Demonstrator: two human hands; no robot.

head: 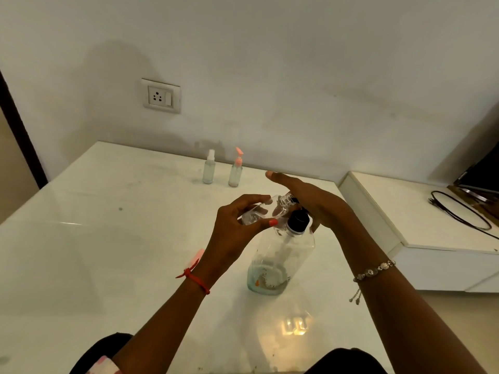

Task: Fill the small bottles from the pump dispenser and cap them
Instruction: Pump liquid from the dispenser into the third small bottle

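Both bare forearms reach forward from the bottom edge and converge at centre. The left grip is raised, thumb and curled fingers pinching a small clear bottle held on its side. The right grip lies flat beside it, palm down, fingers straight and together, pointing left.

Spray bottle left of pump bottle, both behind dispenser, on table

A red thread band circles the left wrist, a silver charm bracelet the right.
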